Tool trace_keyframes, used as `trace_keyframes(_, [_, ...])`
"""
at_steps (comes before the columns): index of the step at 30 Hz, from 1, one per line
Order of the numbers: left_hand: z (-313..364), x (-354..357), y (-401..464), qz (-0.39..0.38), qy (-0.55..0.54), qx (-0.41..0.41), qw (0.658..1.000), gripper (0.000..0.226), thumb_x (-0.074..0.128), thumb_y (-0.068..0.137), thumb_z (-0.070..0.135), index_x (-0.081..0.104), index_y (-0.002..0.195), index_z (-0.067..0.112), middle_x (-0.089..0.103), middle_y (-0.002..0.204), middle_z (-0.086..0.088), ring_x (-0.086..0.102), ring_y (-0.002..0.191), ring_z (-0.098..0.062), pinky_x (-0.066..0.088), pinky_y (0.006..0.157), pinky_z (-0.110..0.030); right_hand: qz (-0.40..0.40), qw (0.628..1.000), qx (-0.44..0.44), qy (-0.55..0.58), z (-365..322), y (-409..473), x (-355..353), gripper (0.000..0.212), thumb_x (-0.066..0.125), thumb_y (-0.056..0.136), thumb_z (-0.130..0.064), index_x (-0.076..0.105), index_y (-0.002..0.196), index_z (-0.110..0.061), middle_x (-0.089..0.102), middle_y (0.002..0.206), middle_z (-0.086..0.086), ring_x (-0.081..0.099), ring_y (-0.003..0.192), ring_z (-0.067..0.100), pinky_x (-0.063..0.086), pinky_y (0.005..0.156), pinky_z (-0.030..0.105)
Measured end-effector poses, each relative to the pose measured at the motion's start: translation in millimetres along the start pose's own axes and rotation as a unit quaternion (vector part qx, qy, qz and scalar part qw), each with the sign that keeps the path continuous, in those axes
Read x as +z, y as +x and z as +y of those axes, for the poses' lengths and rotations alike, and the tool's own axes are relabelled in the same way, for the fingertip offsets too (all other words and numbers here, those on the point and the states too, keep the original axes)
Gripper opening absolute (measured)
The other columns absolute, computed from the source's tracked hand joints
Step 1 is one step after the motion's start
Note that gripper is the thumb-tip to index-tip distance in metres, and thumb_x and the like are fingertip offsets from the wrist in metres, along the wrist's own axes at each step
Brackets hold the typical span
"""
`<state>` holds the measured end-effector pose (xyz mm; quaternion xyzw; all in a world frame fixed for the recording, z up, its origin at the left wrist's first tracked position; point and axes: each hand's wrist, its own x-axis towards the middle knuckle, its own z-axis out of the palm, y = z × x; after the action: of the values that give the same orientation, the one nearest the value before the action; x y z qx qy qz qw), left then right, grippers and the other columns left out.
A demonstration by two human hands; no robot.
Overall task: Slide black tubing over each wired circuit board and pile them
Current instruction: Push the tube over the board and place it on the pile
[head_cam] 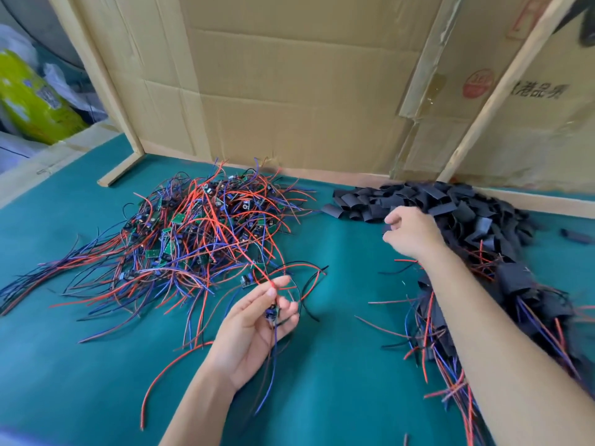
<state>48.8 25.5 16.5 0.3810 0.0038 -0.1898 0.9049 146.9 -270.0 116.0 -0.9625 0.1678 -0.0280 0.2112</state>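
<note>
A tangled heap of wired circuit boards (199,230), green boards with red, blue and black leads, lies at the centre left of the green table. My left hand (257,329) holds one wired circuit board (272,312) palm up, pinching its wires between thumb and fingers. A heap of short black tubing pieces (450,207) lies at the back right. My right hand (409,231) hovers at the near edge of that heap, fingers curled; whether it holds a tube is unclear. Sleeved boards (515,291) are piled along the right, partly under my right forearm.
The green table (338,365) has open room between my two arms. Cardboard panels in a wooden frame (289,91) wall off the back. A yellow-green bag (29,101) sits beyond the table's left edge. One stray black tube (576,235) lies far right.
</note>
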Motion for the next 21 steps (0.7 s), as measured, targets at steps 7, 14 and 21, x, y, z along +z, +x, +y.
trace_keyframes(7, [2,1,-2,-0.01,0.011,-0.029,0.999,0.035,0.063,0.09,0.021,0.074,0.123,0.012,0.058,0.072,-0.004,0.067,0.073,-0.018,0.06,0.084,-0.035,0.051,0.988,0.049,-0.137,-2,29,40,0.035,0.064,0.101,-0.039,0.058,0.126,-0.017,0.058,0.132,0.013,0.062,0.114,0.038,0.048,0.078,0.039])
trace_keyframes(14, [1,-3,-1,-0.01,0.029,-0.03,0.999,0.037,0.071,0.092,0.028,0.073,0.125,0.012,0.042,0.065,-0.001,0.053,0.061,-0.014,0.057,0.085,-0.035,0.111,0.966,0.034,-0.231,-14,35,39,0.01,0.065,0.092,-0.008,0.059,0.096,-0.015,0.059,0.09,0.01,0.058,0.082,0.034,0.046,0.063,0.034])
trace_keyframes(21, [2,-2,0,-0.013,0.002,-0.027,1.0,0.025,0.064,0.092,0.023,0.077,0.111,0.012,0.055,0.072,-0.005,0.066,0.072,-0.019,0.059,0.086,-0.037,0.112,0.992,0.013,0.061,-41,3,32,0.017,0.064,0.091,-0.014,0.077,0.097,-0.023,0.074,0.099,0.008,0.07,0.091,0.036,0.059,0.079,0.038])
